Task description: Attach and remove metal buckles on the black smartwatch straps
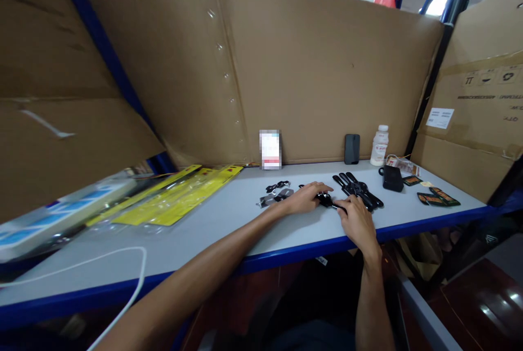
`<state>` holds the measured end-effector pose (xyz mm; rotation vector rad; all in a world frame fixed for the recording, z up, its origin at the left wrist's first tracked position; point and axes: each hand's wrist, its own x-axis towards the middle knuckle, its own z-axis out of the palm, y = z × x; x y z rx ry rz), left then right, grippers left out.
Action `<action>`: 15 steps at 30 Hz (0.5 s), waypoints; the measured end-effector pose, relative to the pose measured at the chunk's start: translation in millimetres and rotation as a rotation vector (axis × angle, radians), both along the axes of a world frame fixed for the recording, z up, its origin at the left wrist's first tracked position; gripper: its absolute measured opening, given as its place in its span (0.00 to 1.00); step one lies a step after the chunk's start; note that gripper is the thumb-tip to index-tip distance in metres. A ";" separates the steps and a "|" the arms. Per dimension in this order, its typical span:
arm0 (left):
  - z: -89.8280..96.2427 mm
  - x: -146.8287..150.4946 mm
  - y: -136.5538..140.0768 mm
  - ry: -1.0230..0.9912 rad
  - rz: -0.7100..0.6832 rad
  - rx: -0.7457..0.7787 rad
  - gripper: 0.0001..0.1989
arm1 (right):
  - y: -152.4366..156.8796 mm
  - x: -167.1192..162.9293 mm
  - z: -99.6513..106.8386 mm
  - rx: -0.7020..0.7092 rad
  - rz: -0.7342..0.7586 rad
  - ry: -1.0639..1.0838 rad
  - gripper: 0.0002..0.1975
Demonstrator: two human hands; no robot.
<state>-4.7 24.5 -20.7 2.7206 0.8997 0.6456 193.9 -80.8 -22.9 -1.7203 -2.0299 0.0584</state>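
Observation:
Near the front middle of the table, my left hand (307, 198) is closed on one end of a black handled tool (326, 199). My right hand (356, 219) pinches the other end, by its slim black handle. The tool lies low over the tabletop, and the fingers cover part of it, so its exact kind does not show. Just right of my hands is a pile of similar black handled pieces (358, 188), long and crossed over each other. Left of my left hand, several small black and silver metal parts (274, 196) lie loose.
Yellow-backed clear packages (180, 204) and a white-and-blue box (69, 215) cover the left side. A white cable (141, 264) crosses the front edge. A lit screen (270, 149), a dark phone (352, 149) and a bottle (379, 145) stand along the cardboard wall (310, 67). A black case (393, 178) lies right.

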 end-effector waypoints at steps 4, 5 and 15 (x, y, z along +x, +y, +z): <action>-2.8 -1.6 3.6 -0.030 0.001 -0.039 0.34 | 0.5 0.4 -0.9 -0.003 -0.002 0.003 0.18; -3.2 -2.0 4.0 -0.036 0.003 -0.046 0.34 | 0.6 0.5 -1.1 -0.002 -0.004 0.005 0.18; 0.9 6.8 -8.6 -0.054 0.205 0.126 0.14 | 0.9 -0.4 -2.1 0.021 -0.006 0.016 0.18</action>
